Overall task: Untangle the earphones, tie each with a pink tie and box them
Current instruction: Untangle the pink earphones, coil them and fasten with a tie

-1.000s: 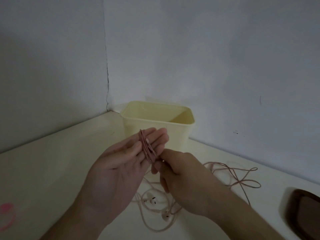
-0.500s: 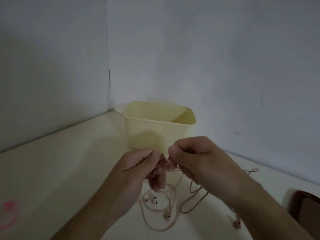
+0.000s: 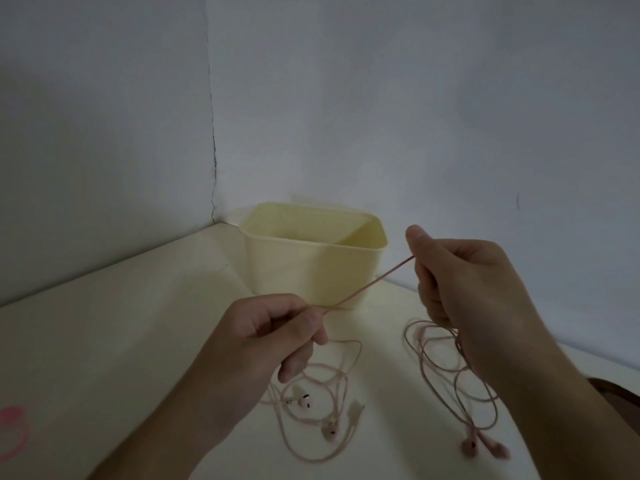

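My left hand (image 3: 270,337) and my right hand (image 3: 460,282) each pinch a pink earphone cord (image 3: 370,284), which runs taut between them in front of the pale yellow box (image 3: 311,268). Below my left hand, loose loops of cord lie on the table with two pink earbuds (image 3: 306,403) and a plug. More cord loops (image 3: 446,355) hang from my right hand down to a second pair of earbuds (image 3: 483,448). A pink tie (image 3: 12,433) lies at the far left edge of the table.
The cream table (image 3: 121,323) sits in a corner between two grey walls. A dark brown object (image 3: 620,393) shows at the right edge, partly behind my right forearm.
My hands were together with cord wound round my left fingers. They have now pulled apart, the right one up and to the right, stretching one cord straight between them.
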A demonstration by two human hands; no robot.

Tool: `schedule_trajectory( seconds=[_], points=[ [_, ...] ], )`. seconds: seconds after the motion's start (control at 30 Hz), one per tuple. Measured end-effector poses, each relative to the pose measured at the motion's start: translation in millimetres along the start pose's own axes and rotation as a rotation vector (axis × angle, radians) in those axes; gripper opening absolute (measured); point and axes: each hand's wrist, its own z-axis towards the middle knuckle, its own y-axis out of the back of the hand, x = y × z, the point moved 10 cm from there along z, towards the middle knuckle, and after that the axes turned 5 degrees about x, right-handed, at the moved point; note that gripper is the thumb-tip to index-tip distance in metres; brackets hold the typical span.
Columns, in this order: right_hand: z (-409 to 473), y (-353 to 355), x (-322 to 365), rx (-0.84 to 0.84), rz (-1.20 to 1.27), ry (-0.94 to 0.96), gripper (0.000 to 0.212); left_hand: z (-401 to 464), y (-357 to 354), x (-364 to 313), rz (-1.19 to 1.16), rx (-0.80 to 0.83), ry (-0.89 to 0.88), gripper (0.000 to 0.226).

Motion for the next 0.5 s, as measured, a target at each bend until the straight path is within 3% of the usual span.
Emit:
schedule_trajectory(
  seconds=[0.1, 0.2, 0.27, 0.37, 0.5],
  points=[
    [4, -7, -3, 0.162, -0.136, -0.018, 0.058, -1, 9, -3, 0.020, -0.091, -0.022, 0.034],
    [1, -2, 7, 0.274, -0.257, 0.012, 0.031, 0, 27, -2, -0.073, -0.213, -0.033, 0.030],
    [2, 16, 20, 0.182, -0.420, 0.077, 0.019, 0, 35, 0, -0.071, -0.268, -0.034, 0.029],
    [3, 49, 30, -0.091, -0.621, 0.108, 0.020, -1, 38, 8, -0.024, -0.317, 0.011, 0.031],
    [-9, 87, 28, -0.353, -0.183, 0.060, 0.043, -1, 44, 20, 0.005, -0.362, 0.079, 0.034]
  ],
)
